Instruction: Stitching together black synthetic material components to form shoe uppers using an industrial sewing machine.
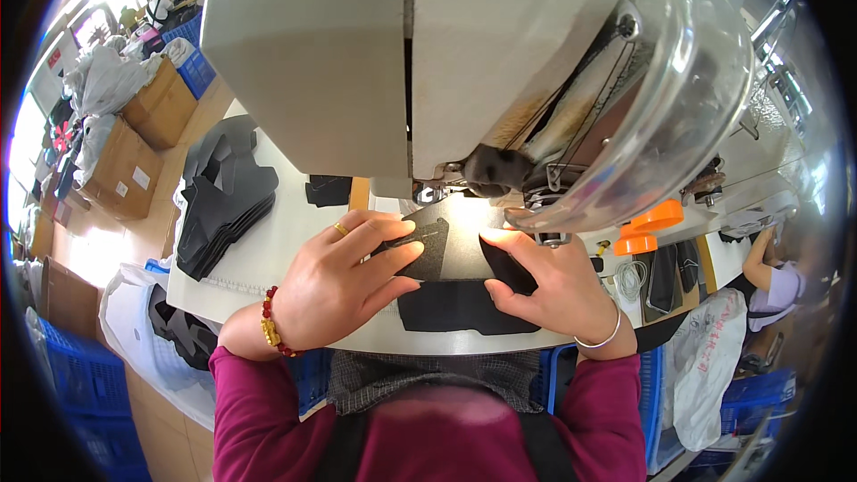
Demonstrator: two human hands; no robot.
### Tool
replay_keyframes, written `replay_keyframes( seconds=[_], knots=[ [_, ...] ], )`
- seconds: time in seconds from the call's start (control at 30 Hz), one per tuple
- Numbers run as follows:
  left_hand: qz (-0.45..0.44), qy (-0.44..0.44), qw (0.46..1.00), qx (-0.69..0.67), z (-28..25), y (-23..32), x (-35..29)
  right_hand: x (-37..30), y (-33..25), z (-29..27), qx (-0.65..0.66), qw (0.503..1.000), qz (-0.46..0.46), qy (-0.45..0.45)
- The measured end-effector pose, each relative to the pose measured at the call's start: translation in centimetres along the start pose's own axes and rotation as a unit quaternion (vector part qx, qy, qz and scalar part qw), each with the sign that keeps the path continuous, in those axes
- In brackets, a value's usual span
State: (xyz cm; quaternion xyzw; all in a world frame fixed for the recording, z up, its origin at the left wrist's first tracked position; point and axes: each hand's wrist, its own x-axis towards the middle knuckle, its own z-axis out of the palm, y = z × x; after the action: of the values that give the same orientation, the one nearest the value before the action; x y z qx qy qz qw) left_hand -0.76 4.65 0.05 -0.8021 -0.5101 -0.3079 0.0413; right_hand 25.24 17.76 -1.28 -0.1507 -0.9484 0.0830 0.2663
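Under the head of a sewing machine [308, 71], a dark flat sheet piece [433, 254] lies in the bright lamp light. My left hand [335, 277] rests at its left side, fingers spread and fingertips on the black material. On the other side my right hand [562, 286] lies with index finger and thumb apart, a curved black part [506, 266] showing between them. Closer to me, a black panel [464, 308] lies along the table's front edge. The machine's head and clear guard [705, 62] hide most of the needle area.
A stack of black cut pieces [223, 205] lies on the table [201, 299] at left. Orange round parts [647, 225] and a coil of pale cord [630, 277] are at right. Cardboard boxes [120, 170], blue crates [80, 366] and a co-worker [772, 290] surround the table.
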Motion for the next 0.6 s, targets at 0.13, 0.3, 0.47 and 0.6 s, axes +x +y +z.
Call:
replay_keyframes(
  seconds=[0.13,0.3,0.47,0.6],
  knots=[
    [0.015,0.016,1.0,-0.002,0.3,-0.23,0.17,-0.01,-0.06,0.19,0.005,1.0,0.009,-0.001],
    [0.01,0.016,1.0,0.001,0.44,-0.08,0.15,-0.18,-0.15,0.36,0.016,1.0,0.016,0.006],
    [0.002,0.012,1.0,0.002,0.55,0.1,0.13,-0.15,-0.13,0.25,0.011,1.0,0.013,0.005],
    [0.007,0.017,1.0,-0.005,0.51,-0.18,0.27,-0.19,-0.1,0.17,0.016,0.999,0.025,-0.015]
  ],
)
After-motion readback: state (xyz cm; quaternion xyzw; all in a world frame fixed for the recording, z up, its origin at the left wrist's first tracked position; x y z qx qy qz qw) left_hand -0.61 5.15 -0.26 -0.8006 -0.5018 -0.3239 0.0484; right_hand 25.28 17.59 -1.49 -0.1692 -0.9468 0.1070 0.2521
